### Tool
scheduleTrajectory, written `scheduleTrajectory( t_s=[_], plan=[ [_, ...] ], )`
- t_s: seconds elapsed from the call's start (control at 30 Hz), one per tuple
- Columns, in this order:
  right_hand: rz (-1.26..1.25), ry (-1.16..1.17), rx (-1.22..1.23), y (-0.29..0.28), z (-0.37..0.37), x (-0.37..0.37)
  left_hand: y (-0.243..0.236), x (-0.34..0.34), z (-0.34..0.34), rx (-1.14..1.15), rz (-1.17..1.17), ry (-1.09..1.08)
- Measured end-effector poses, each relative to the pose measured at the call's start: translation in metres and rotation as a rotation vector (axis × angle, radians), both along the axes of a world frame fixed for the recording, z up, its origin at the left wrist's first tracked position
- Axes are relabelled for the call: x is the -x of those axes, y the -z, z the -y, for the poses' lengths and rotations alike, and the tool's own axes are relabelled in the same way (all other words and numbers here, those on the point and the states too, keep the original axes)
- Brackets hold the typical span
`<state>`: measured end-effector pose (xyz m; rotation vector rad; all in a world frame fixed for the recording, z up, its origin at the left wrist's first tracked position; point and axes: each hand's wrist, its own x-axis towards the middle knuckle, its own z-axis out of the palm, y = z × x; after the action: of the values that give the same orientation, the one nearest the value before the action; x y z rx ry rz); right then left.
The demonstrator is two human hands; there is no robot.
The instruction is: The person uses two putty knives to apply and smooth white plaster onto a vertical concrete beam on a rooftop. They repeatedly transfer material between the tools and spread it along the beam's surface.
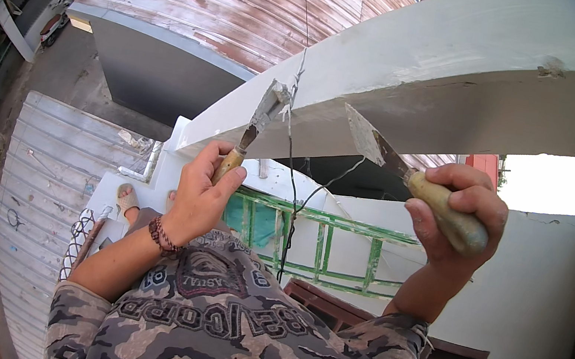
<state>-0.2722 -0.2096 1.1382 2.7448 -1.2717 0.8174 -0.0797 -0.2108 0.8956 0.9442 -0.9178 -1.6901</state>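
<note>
Large dark-edged letters and numerals are curving across the chest of the camouflage shirt (214, 356), on the wearer's side of the pale beam (425, 70); smaller lettering is sitting inside a reddish patch above them, nearer the beam.

The left hand (199, 192) is gripping the wooden handle of a narrow scraper (234, 160), its fingers wrapping round the wood and its thumb lying along it. The scraper is pointing up toward the beam's lower edge, and its blade is carrying grey paste; whether the blade is touching the beam, I cannot tell. A braided bracelet (162, 235) is circling the left wrist, below the beam.

The right hand (463, 211) is clasping the thick, pale handle of a broader putty knife (448, 212), thumb and fingers pressing on opposite sides. The knife's paste-smeared blade is slanting across the view of the beam's underside, well apart from the scraper.

Dark twisted wires (291, 135) are hanging in front of the beam, just beside the scraper's tip. A paint-spattered green ladder (326, 246) is lying below the beam, and a rust-streaked corrugated roof (233, 2) is stretching out beyond it.
</note>
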Motion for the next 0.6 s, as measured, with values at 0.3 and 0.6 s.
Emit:
scheduleTrajectory(
  t_s=[0.3,0.6],
  plan=[
    [-0.201,-0.085,-0.004,0.011,0.001,-0.019,0.004,0.003,-0.002,-0.028,0.018,0.039],
    [-0.395,-0.107,-0.005,0.013,-0.015,-0.029,0.004,0.002,-0.002,-0.026,0.051,0.064]
  ],
)
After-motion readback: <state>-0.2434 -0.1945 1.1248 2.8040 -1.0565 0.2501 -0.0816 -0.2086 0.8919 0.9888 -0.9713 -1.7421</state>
